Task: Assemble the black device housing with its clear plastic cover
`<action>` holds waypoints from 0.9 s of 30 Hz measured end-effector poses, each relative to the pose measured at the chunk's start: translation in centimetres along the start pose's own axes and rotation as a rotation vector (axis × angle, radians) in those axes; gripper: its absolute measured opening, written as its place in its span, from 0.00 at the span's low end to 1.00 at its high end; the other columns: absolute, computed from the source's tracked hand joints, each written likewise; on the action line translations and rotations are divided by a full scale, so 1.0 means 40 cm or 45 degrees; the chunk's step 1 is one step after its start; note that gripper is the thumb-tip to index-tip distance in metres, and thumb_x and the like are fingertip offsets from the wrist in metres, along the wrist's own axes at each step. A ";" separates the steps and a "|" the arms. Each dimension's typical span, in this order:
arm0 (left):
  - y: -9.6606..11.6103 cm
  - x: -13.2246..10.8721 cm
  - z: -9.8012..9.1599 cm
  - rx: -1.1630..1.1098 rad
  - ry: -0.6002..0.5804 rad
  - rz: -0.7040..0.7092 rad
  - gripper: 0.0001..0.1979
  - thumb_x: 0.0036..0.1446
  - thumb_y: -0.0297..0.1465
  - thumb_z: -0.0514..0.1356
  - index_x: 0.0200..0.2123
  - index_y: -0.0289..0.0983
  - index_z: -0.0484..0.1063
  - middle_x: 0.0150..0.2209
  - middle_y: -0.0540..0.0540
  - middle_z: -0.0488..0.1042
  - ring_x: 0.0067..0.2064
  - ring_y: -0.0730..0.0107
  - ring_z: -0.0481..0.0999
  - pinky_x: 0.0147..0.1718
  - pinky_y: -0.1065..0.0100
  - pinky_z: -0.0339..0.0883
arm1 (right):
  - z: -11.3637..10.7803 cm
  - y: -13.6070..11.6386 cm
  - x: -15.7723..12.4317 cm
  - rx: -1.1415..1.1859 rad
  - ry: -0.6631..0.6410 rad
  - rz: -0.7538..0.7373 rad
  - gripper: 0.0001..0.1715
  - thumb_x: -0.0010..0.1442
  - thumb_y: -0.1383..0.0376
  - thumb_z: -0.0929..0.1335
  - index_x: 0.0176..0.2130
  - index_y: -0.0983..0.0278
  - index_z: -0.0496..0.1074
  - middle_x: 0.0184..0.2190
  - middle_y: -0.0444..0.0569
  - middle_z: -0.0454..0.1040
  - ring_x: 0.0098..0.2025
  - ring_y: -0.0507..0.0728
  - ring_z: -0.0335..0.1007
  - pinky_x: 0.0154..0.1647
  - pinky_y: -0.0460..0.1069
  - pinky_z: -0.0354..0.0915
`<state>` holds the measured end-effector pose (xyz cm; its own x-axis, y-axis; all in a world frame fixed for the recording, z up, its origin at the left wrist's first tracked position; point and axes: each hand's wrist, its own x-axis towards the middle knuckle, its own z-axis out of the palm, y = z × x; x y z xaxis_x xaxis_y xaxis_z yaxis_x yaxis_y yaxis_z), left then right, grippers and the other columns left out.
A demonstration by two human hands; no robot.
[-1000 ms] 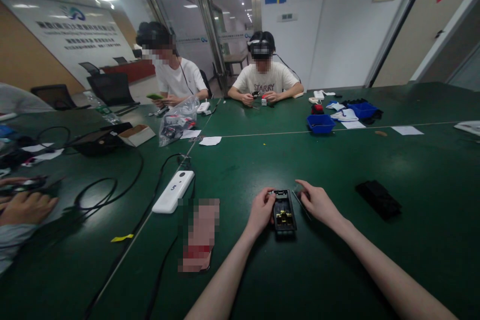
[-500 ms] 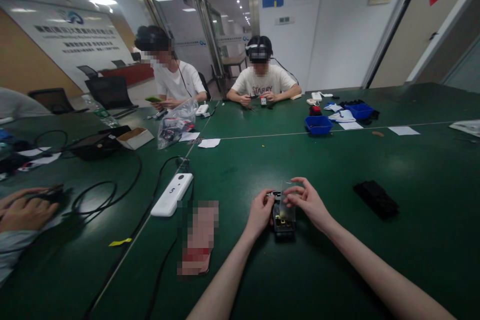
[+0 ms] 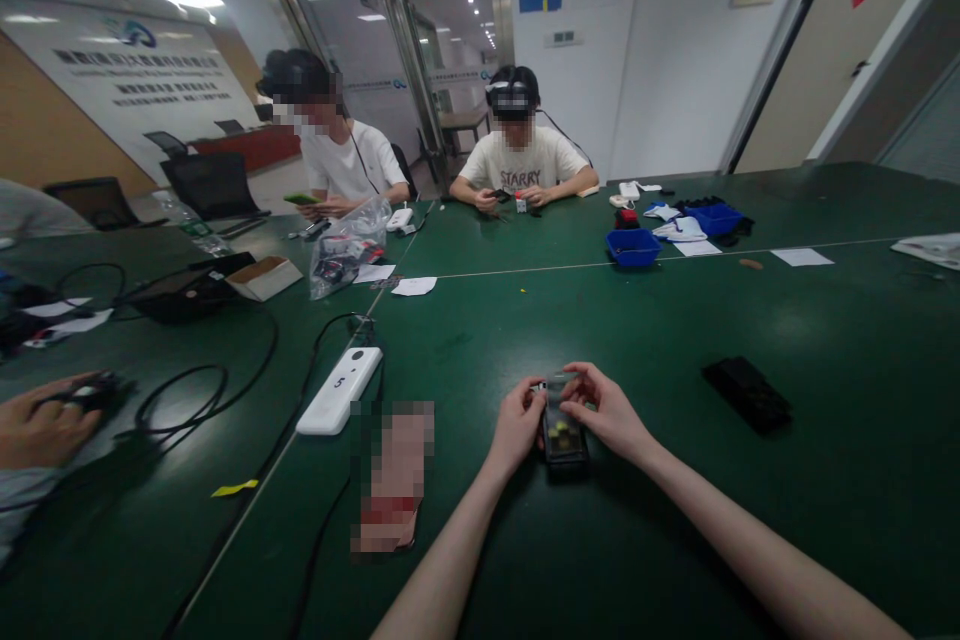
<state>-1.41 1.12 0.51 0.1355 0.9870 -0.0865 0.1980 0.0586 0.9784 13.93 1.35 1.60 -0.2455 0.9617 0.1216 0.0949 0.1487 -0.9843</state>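
A small black box (image 3: 567, 465) with yellowish parts inside rests on the green table in front of me. My left hand (image 3: 517, 426) is closed around its left side, thumb on the edge. A clear plastic cover (image 3: 559, 412) lies over the box's upper face, and the yellow parts show through it. My right hand (image 3: 609, 414) pinches this cover at its right and top edges with curled fingers. Whether the cover sits flush on the box I cannot tell. To the right, apart from both hands, lies another black object (image 3: 746, 394), folded or boxy.
Left of my arms are a blurred pinkish item (image 3: 397, 475), a white power bank (image 3: 340, 390) marked 5, and black cables (image 3: 180, 410). Another person's hand (image 3: 46, 425) holds something dark at far left. Two people sit opposite. Blue trays (image 3: 634, 248) stand at the back right.
My right hand has brought the clear cover down and left onto the box, from a raised, tilted position. Its spread fingers have drawn in. The left hand keeps its hold.
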 end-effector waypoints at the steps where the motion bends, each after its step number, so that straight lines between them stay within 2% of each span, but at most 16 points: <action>1: 0.000 0.000 -0.001 0.015 -0.007 0.001 0.16 0.56 0.37 0.51 0.43 0.34 0.66 0.23 0.52 0.68 0.14 0.79 0.62 0.12 0.77 0.56 | -0.002 -0.001 0.000 -0.064 0.003 -0.011 0.21 0.49 0.67 0.67 0.45 0.62 0.62 0.29 0.43 0.69 0.32 0.52 0.67 0.33 0.48 0.63; 4: 0.007 0.002 -0.011 0.138 0.023 0.042 0.16 0.56 0.36 0.50 0.43 0.34 0.68 0.26 0.49 0.71 0.19 0.75 0.66 0.17 0.74 0.60 | -0.005 0.000 0.002 -0.201 -0.002 -0.010 0.20 0.50 0.67 0.67 0.45 0.62 0.63 0.30 0.44 0.70 0.33 0.52 0.66 0.33 0.48 0.61; 6: 0.017 0.000 -0.024 0.323 0.121 0.091 0.14 0.56 0.35 0.51 0.41 0.35 0.70 0.28 0.46 0.73 0.27 0.70 0.71 0.26 0.71 0.64 | -0.006 0.002 0.003 -0.234 -0.006 -0.005 0.20 0.50 0.66 0.67 0.45 0.62 0.63 0.31 0.44 0.70 0.33 0.53 0.67 0.34 0.49 0.61; 8: 0.032 -0.010 -0.039 0.595 0.214 0.054 0.12 0.57 0.33 0.50 0.39 0.35 0.70 0.31 0.43 0.74 0.33 0.66 0.73 0.34 0.68 0.64 | -0.006 0.004 0.003 -0.232 -0.008 0.000 0.20 0.50 0.66 0.67 0.45 0.62 0.63 0.31 0.44 0.71 0.33 0.53 0.67 0.35 0.49 0.61; 11: 0.054 -0.053 -0.064 1.099 0.244 -0.111 0.12 0.58 0.35 0.49 0.39 0.36 0.68 0.33 0.41 0.73 0.36 0.62 0.73 0.36 0.65 0.63 | -0.005 0.006 0.003 -0.215 -0.005 -0.001 0.20 0.51 0.66 0.67 0.45 0.62 0.63 0.31 0.44 0.71 0.34 0.53 0.67 0.36 0.49 0.61; 14: 0.064 -0.122 -0.089 1.432 0.223 -0.125 0.15 0.59 0.34 0.46 0.40 0.33 0.69 0.39 0.38 0.71 0.41 0.59 0.71 0.38 0.63 0.63 | -0.006 0.005 0.003 -0.210 -0.009 0.002 0.20 0.51 0.67 0.67 0.45 0.62 0.63 0.31 0.44 0.72 0.34 0.53 0.67 0.36 0.49 0.62; 17: 0.056 -0.190 -0.113 1.524 0.262 -0.231 0.20 0.59 0.34 0.46 0.48 0.30 0.66 0.46 0.34 0.68 0.45 0.57 0.70 0.40 0.61 0.65 | -0.007 0.002 0.003 -0.204 -0.026 0.016 0.21 0.51 0.68 0.67 0.46 0.62 0.63 0.32 0.44 0.72 0.35 0.53 0.68 0.37 0.50 0.62; 20: 0.042 -0.234 -0.127 1.609 0.333 -0.343 0.24 0.60 0.36 0.45 0.52 0.26 0.64 0.49 0.31 0.66 0.47 0.53 0.69 0.41 0.58 0.65 | -0.009 -0.002 0.002 -0.191 -0.040 0.019 0.21 0.51 0.67 0.67 0.46 0.62 0.63 0.32 0.44 0.72 0.35 0.53 0.67 0.38 0.50 0.62; 27: 0.037 -0.249 -0.131 1.797 0.400 -0.341 0.25 0.60 0.36 0.43 0.52 0.24 0.64 0.50 0.30 0.66 0.50 0.50 0.66 0.42 0.56 0.63 | -0.010 -0.003 0.002 -0.184 -0.045 0.034 0.21 0.51 0.67 0.67 0.46 0.62 0.63 0.32 0.44 0.71 0.35 0.53 0.67 0.38 0.50 0.62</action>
<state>-7.57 -7.85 3.82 -0.2324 0.9726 -0.0076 0.9706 0.2314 -0.0662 14.29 1.50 1.78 -0.2744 0.9575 0.0885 0.2394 0.1572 -0.9581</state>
